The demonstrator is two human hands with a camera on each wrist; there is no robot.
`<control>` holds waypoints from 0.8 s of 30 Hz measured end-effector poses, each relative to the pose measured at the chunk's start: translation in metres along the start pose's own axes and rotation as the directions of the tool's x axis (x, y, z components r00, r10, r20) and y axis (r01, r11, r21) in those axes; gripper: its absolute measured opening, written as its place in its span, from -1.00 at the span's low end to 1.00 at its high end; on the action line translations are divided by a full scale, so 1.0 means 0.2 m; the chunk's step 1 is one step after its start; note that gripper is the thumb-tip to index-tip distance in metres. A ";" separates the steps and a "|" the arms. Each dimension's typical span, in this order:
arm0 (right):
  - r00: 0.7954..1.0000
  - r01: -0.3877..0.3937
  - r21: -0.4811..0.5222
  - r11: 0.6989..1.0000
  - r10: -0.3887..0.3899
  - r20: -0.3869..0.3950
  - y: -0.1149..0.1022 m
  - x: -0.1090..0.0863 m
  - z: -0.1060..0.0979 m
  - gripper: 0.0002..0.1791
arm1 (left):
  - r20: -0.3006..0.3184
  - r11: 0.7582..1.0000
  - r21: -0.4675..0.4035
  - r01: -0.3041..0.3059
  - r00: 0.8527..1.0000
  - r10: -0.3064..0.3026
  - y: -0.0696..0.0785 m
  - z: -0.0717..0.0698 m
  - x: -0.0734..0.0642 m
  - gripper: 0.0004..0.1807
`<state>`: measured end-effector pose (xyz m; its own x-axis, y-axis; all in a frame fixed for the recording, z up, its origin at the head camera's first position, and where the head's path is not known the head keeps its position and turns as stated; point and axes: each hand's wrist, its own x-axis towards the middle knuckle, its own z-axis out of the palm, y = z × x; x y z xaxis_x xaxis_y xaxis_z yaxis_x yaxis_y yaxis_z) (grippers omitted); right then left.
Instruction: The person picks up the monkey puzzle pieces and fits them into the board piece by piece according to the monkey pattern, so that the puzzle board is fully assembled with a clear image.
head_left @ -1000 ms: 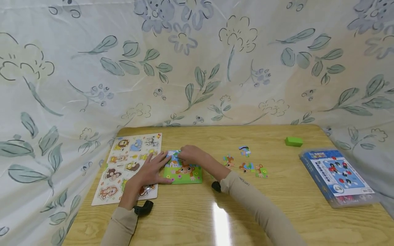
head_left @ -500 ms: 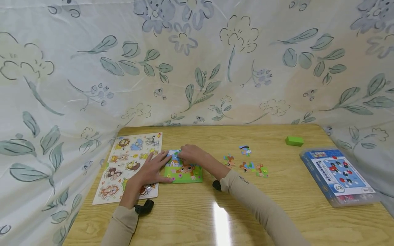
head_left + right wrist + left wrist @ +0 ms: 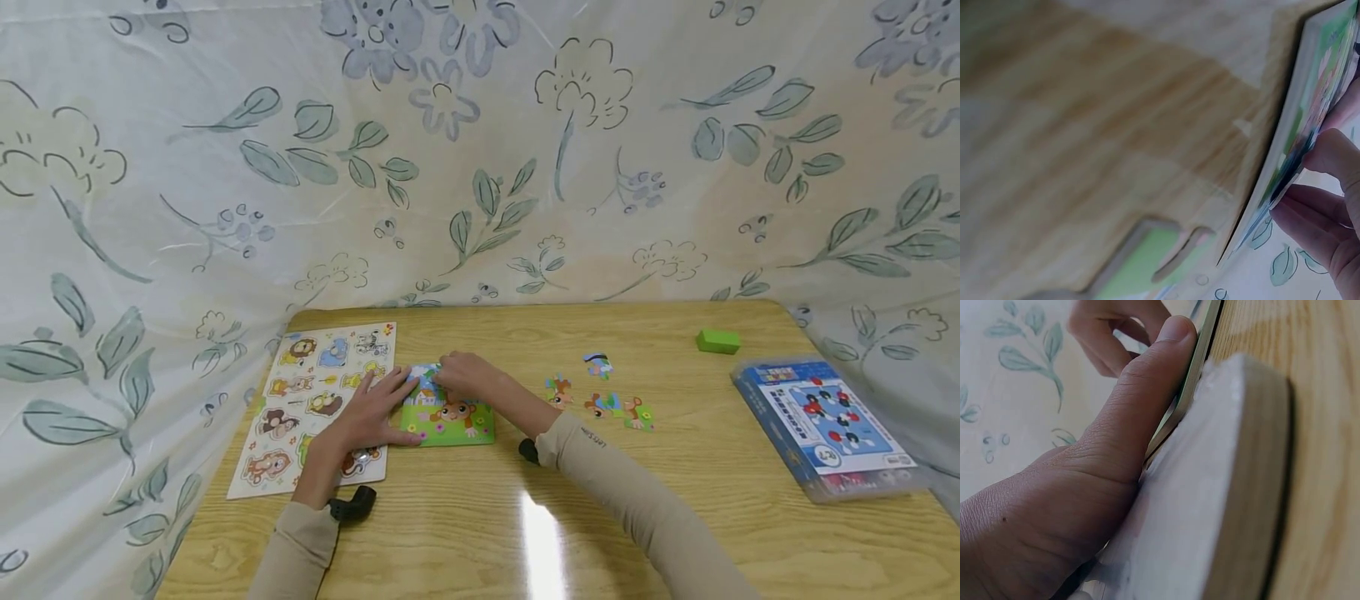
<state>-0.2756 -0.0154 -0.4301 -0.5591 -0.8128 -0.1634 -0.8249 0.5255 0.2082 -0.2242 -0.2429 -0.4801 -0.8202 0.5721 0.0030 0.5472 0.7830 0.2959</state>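
A small jigsaw board point(image 3: 450, 429) with a monkey, green grass and flowers lies flat on the table, left of centre. My left hand point(image 3: 367, 415) rests with spread fingers along its left side, the thumb on the lower left corner. Bent over the board's upper right part, my right hand point(image 3: 468, 377) pinches a puzzle piece against the picture; the hand hides most of that piece. In the right wrist view, the thumb and fingers point(image 3: 1310, 222) meet at the board's surface. The left wrist view shows the left thumb point(image 3: 1154, 369) lying along the board's edge.
Several loose puzzle pieces point(image 3: 600, 406) lie right of the board, with another piece point(image 3: 597, 365) behind them. An animal peg board point(image 3: 258, 425) lies partly under the left hand. A green block point(image 3: 717, 342) and a boxed set point(image 3: 825, 425) sit at the right. A floral curtain point(image 3: 480, 167) hangs behind.
Both hands hold nearly the same place over the board. Slightly more of the house picture shows beside the right fingers than one second ago.
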 end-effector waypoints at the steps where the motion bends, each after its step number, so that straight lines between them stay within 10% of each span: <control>1: 1.000 0.000 -0.004 1.000 0.000 -0.003 0.00 0.00 0.00 -0.80 | 0.002 1.000 -0.002 0.002 1.000 -0.002 0.00 0.00 0.00 0.17; 24: 0.998 -0.055 -0.057 0.997 0.056 0.008 -0.06 0.00 0.01 -0.74 | -0.021 1.000 -0.013 -0.023 1.000 0.023 0.00 0.00 0.00 0.16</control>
<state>-0.2667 -0.0212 -0.4345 -0.6048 -0.7802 -0.1596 -0.7868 0.5544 0.2715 -0.2237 -0.2435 -0.4795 -0.8110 0.5843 0.0298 0.5636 0.7665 0.3079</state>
